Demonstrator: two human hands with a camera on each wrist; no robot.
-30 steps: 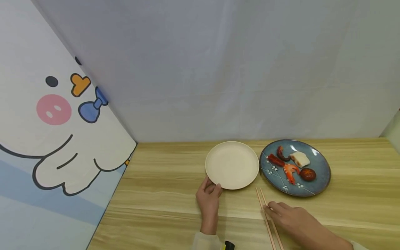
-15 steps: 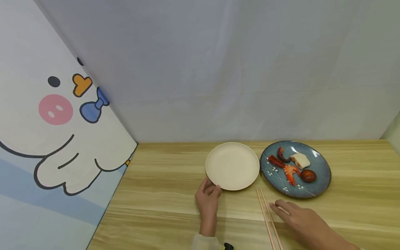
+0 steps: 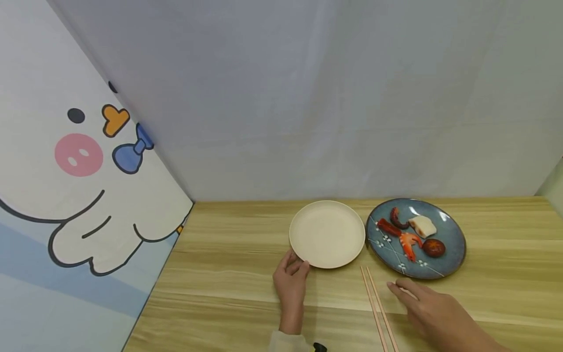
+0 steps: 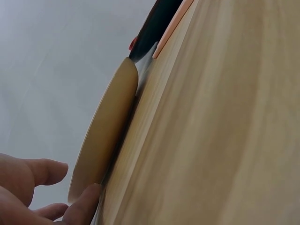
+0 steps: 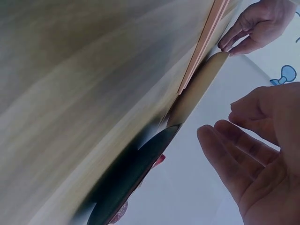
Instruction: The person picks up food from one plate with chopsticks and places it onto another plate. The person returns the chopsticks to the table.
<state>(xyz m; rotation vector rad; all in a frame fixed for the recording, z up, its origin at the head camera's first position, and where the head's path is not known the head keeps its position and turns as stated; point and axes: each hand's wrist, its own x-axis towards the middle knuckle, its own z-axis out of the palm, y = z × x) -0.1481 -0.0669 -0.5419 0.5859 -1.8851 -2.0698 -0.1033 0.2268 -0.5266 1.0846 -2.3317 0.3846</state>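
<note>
My left hand (image 3: 290, 286) is at the near-left rim of a cream plate (image 3: 327, 234). In the left wrist view its thumb (image 4: 51, 171) stands just off the plate's edge, and a fingertip (image 4: 89, 194) is right at the plate's underside. My right hand (image 3: 433, 310) hovers, holding nothing, to the right of a pair of pink chopsticks (image 3: 379, 309), with its fingers loosely bent in the right wrist view. The chopsticks lie side by side on the table, tips pointing toward the plates.
A blue oval plate (image 3: 453, 244) right of the cream one bears a shrimp (image 3: 408, 244), a mushroom (image 3: 433, 248), a white piece with browned spots (image 3: 423, 226) and dark red pieces (image 3: 389, 227). The wooden table (image 3: 228, 274) meets a grey wall covering (image 3: 308, 122) behind.
My right hand has drawn away from the chopsticks, to the right, leaving them on the table. My left hand has shifted slightly left at the cream plate's rim.
</note>
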